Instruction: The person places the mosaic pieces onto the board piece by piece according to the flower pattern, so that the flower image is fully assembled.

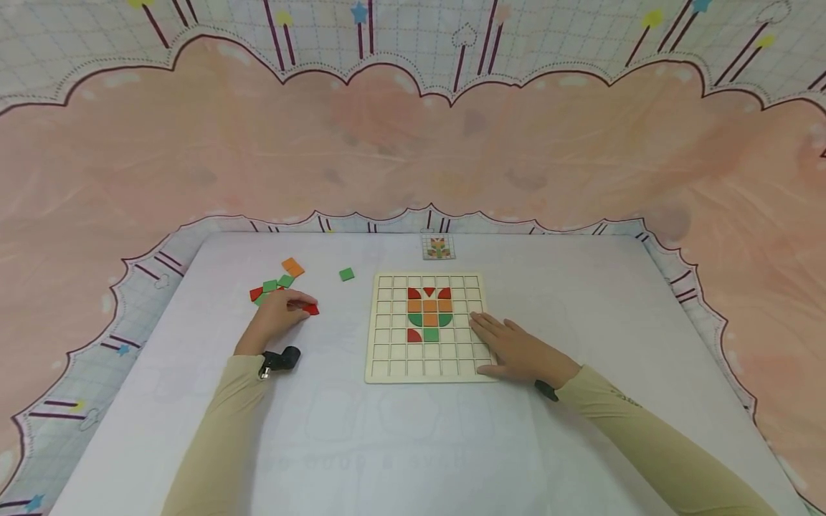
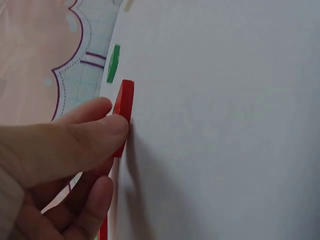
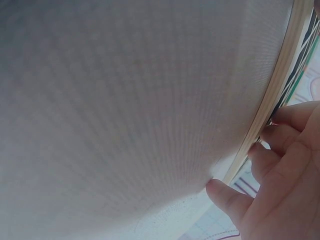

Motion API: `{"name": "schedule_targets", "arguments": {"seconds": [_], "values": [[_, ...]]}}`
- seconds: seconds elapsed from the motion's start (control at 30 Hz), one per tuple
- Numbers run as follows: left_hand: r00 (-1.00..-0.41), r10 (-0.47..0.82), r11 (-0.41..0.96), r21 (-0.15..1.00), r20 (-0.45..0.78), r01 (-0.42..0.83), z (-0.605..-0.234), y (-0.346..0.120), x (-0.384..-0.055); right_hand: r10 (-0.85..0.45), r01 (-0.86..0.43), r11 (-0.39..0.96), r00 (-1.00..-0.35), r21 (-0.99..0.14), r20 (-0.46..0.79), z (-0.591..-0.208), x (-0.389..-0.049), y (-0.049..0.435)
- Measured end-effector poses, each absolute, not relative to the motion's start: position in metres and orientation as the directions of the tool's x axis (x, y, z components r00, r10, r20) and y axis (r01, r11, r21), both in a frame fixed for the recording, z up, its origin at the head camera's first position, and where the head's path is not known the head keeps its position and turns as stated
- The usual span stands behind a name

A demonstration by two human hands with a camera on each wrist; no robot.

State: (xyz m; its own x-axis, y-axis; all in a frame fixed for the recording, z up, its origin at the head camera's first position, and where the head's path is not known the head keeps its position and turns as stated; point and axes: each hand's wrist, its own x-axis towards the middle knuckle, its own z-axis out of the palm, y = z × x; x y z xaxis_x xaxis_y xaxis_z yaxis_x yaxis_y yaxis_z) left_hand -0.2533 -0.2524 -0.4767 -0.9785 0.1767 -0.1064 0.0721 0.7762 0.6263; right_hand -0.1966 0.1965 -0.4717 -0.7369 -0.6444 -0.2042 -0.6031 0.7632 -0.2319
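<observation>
a card (image 1: 439,248) lies behind the gridded board (image 1: 382,351), loose tiles (image 1: 293,267) left of the board, all on the table (image 1: 361,437).

One board (image 1: 387,365), one card (image 1: 439,248), one left hand (image 1: 277,313) and one right hand (image 1: 514,349) show. The board bears four red pieces (image 1: 444,293), four orange pieces (image 1: 429,306) and three green pieces (image 1: 431,335); overlapping loose pieces (image 1: 269,286) number perhaps eight or nine.

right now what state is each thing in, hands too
left hand: pinching a red tile
red tile: held between thumb and fingers
right hand: fingers extended, resting at the grid board's right edge
grid board: flat, partly filled, most squares bare
pattern card: pattern showing
lone green tile: flat, off the board
orange tiles: loose, off the board
</observation>
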Motion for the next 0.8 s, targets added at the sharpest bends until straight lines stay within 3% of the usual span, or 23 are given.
{"name": "schedule_targets", "arguments": {"seconds": [0.8], "values": [[-0.962, 0.218, 0.761, 0.645, -0.162, 0.064, -0.481, -0.226, -0.256, -0.635, -0.598, 0.772, -0.741, -0.217, -0.217, -0.479, -0.199, 0.198]]}}
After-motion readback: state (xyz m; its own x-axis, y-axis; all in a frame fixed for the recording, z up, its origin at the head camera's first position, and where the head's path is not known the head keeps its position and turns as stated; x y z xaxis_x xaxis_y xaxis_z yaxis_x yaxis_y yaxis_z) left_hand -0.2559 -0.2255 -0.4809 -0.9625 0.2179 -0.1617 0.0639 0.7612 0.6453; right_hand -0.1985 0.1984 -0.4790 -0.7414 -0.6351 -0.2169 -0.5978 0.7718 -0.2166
